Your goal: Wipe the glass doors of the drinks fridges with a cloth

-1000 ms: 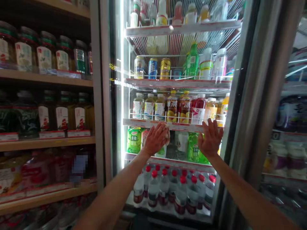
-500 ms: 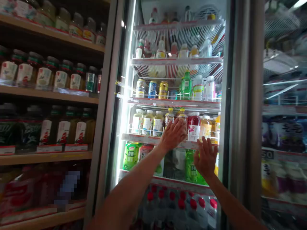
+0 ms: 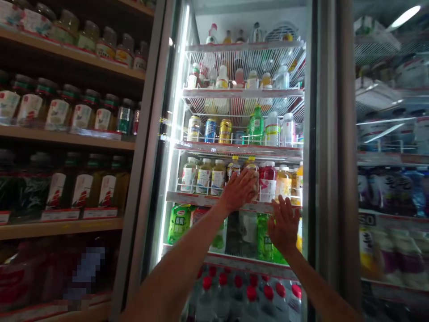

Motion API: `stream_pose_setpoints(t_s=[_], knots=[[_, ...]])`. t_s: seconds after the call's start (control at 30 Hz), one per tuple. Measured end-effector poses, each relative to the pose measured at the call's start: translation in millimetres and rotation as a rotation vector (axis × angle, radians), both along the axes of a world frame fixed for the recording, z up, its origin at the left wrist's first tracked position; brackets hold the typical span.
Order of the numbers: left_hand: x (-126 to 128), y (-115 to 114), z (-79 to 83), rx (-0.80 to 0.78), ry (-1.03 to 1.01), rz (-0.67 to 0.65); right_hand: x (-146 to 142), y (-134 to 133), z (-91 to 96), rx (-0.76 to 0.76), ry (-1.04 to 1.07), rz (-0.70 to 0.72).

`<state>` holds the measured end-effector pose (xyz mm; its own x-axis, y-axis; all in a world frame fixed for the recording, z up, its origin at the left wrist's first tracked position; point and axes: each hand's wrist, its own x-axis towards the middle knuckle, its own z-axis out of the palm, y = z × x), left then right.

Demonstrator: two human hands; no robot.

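Note:
My left hand [image 3: 239, 190] reaches up to the middle shelf of a lit drinks cooler, fingers stretched out and the back of the hand toward me. It covers part of a yellow-capped bottle [image 3: 251, 162]; whether it touches the bottle I cannot tell. Just left stands another yellow-capped bottle [image 3: 233, 166], and to the right a dark red drink bottle [image 3: 267, 179]. Lower and to the right is my right hand [image 3: 284, 223], open with fingers apart, in front of the shelf edge and a green package [image 3: 264, 239]. Nothing shows in either hand.
Pale-labelled bottles [image 3: 204, 176] stand left on the same shelf. Cans [image 3: 210, 130] and a green bottle [image 3: 257, 126] are above. Red-capped bottles [image 3: 251, 294] fill the bottom. A metal frame [image 3: 142, 147] separates wooden shelves of jars and bottles on the left.
The view has tilted and shifted slightly, so the shelves sit a little lower and further left. Both hands keep nearly the same place against the shelf, fingers still stretched.

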<state>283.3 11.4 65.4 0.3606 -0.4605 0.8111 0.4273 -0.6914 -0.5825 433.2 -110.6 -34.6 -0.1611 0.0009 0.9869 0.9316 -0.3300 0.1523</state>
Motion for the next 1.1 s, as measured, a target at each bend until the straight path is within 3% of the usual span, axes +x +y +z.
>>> stream_pose_setpoints(t_s=[0.07,0.17,0.23,0.3,0.43,0.5,0.57,0.7,0.77,0.9,0.97,1.03,1.1], knots=[[-25.2,17.2,5.7,-0.064,-0.070,0.024,-0.7,-0.4,0.2,0.003,0.007,0.003],[-73.5,51.5,18.2,-0.297,-0.316,0.062,-2.1,-0.2,0.2,0.003,0.028,0.019],[-88.7,61.9,17.4,-0.410,-0.494,0.064,-2.7,-0.1,0.1,0.003,0.041,0.027],[-83.7,56.8,3.7,-0.418,-0.498,0.063,-2.8,-0.4,0.0,0.000,0.046,0.029],[-58.1,31.5,-43.7,-0.178,-0.056,0.047,-2.3,-2.1,0.3,-0.005,0.044,0.027],[-66.6,34.2,-61.7,-0.129,0.047,0.061,-2.3,-2.6,0.6,-0.008,0.048,0.021],[-92.1,50.8,-71.2,-0.206,-0.052,0.095,-2.6,-2.5,0.7,-0.011,0.054,0.012],[-134.6,81.7,-81.2,-0.513,-0.514,0.136,-3.5,-1.6,0.4,-0.009,0.073,-0.010],[-127.9,76.2,-90.8,-0.511,-0.482,0.113,-3.3,-1.6,0.1,-0.012,0.078,-0.013],[-93.5,46.2,-115.4,-0.277,-0.095,0.047,-1.9,-2.9,-0.4,-0.029,0.078,-0.011],[-96.3,45.4,-124.2,-0.234,-0.017,0.055,-1.4,-3.4,-0.5,-0.032,0.078,-0.015],[-116.2,58.4,-129.1,-0.301,-0.104,0.098,-1.5,-3.4,-0.4,-0.032,0.077,-0.020],[-139.5,76.0,-131.0,-0.458,-0.328,0.154,-2.0,-2.9,-0.3,-0.029,0.077,-0.023]])
